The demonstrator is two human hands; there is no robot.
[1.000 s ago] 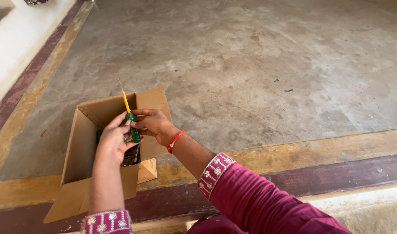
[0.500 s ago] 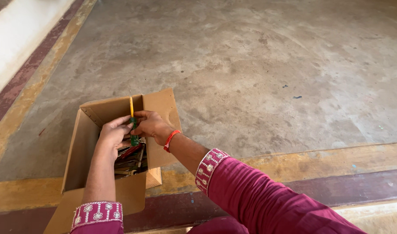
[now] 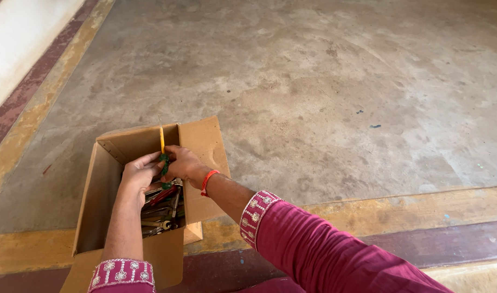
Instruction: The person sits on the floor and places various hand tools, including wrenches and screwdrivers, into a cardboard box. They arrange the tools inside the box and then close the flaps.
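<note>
In the lower left of the frame an open cardboard box [image 3: 104,179] stands on a grey concrete floor [image 3: 324,81], its flaps spread outward and its near flap hanging over a yellow painted band [image 3: 367,209] along the floor's edge. Both hands meet just above the box's opening, grasping a screwdriver [image 3: 163,157] with a green handle and a yellow shaft. The left hand [image 3: 139,174] curls its fingers round the handle from the left, and the right hand [image 3: 184,164] closes on it from the right, thumb and fingertips pinching the green part. The shaft points up toward the top of the frame, nearly upright, its thin metal tip showing against the box's far wall. Below the hands, inside the box, lies a jumble of metal tools [image 3: 161,211], spanners among them. The right wrist wears an orange band [image 3: 207,182], and both arms have maroon embroidered sleeves [image 3: 313,249].
</note>
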